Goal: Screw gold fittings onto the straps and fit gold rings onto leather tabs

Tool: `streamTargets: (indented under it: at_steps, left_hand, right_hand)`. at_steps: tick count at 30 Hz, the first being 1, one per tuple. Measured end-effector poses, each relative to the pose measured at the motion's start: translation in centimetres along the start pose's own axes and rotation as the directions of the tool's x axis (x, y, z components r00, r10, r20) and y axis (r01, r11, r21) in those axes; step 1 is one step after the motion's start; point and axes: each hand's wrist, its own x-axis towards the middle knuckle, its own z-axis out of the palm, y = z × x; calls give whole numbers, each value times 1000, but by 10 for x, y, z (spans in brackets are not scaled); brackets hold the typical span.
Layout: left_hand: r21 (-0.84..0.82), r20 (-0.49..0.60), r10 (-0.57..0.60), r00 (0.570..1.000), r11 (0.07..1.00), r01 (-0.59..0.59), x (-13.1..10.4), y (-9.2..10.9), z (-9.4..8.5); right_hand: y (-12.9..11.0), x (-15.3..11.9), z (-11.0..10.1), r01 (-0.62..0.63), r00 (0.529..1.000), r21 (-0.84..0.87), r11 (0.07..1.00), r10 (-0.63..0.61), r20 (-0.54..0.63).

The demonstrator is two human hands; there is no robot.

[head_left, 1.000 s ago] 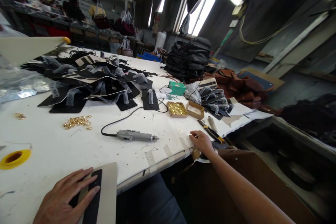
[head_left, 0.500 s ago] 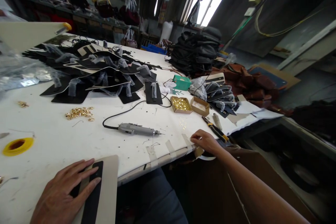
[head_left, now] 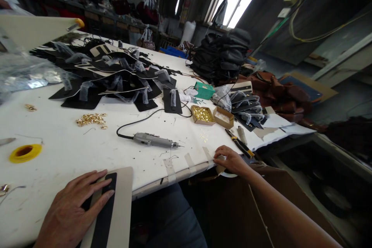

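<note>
My left hand (head_left: 77, 209) lies with spread fingers on a beige panel (head_left: 124, 197) that has a black strip (head_left: 106, 209) along it. The panel rests at the table's front edge and runs out of the bottom of the view. My right hand (head_left: 231, 160) is at the table edge further right, its fingers bent and drawn together; what they hold, if anything, is too small to make out. Pieces of tape (head_left: 190, 162) stick to the edge beside it. A grey electric screwdriver (head_left: 155, 140) with a cable lies between the hands.
Gold clasps (head_left: 91, 119), a yellow tape roll (head_left: 25, 153) and an open box of gold pieces (head_left: 202, 114) are on the table. Pliers (head_left: 240, 143) lie beyond my right hand. Black panels (head_left: 116, 81) pile up at the back left, black bags (head_left: 219, 56) behind.
The view has shifted slightly, so the table's contents sit a little further right. My left hand stays on the panel. The right hand's fingers have moved slightly at the table edge.
</note>
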Motion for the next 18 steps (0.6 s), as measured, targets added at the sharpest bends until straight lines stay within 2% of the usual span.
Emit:
streamTargets:
  at_steps: [3,6,8,11,15,18]
  left_hand:
    - [-9,0,-5,1000,1000,5,1,2,-1]
    - [-29,-27,13,1000,999,-13,3,11,-7]
    - [-51,-47,27,999,998,-30,5,19,-12]
    - [-61,-49,-16,999,998,13,9,30,-20]
    - [-85,-45,-83,996,993,79,14,39,-27]
    - [-98,-43,-95,995,991,91,14,42,-29]
  right_hand:
    - [2,-1,2,28,1000,-49,998,-29,-6]
    - [8,-1,4,107,994,-52,993,-109,-27]
    - [18,2,7,169,984,-20,985,-169,-56]
    - [37,11,15,195,975,-47,980,-199,-99]
    - [49,21,19,317,930,-134,939,-335,-150]
    - [39,21,13,331,900,-139,933,-357,-251]
